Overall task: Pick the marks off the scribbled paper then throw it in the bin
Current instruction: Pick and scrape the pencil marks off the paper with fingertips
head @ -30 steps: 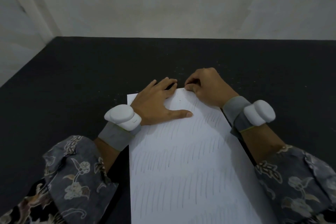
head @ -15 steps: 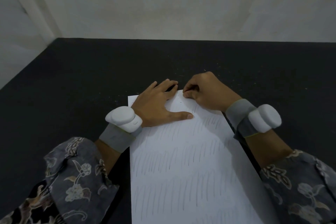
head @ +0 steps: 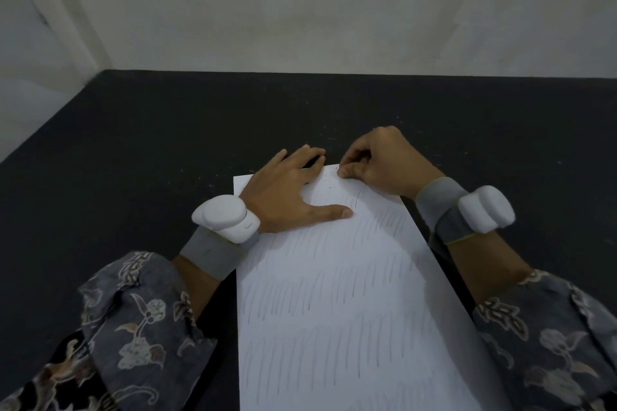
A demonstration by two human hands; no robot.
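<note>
Item: scribbled paper [head: 347, 294]. A white sheet, lying flat on the black table [head: 140, 143] directly in front of you, its long side running away from you. Rows of short slanted pencil strokes cover most of it; the far strip near the top edge looks largely bare, with a few small dark specks there.

Item: your left hand [head: 287, 197]. Palm down on the far left corner of the sheet, fingers straight and spread, thumb stretched out to the right across the paper. The fingertips reach the far edge of the sheet. It presses the paper flat and grips nothing.

Item: your right hand [head: 377, 163]. At the far edge of the sheet, just beside your left fingertips. Its fingers are curled in, thumb and forefinger tips brought together down on the paper. Whether they pinch a small thing between them is too small to tell.

Item: wrist units. A grey band with a white rounded device sits on your left wrist [head: 227, 218] and another on your right wrist [head: 484, 213].

Item: sleeves. Grey floral-patterned fabric covers both forearms, left [head: 140, 320] and right [head: 554, 337].

Item: surroundings. A pale wall [head: 334, 10] rises behind the table's far edge.
</note>
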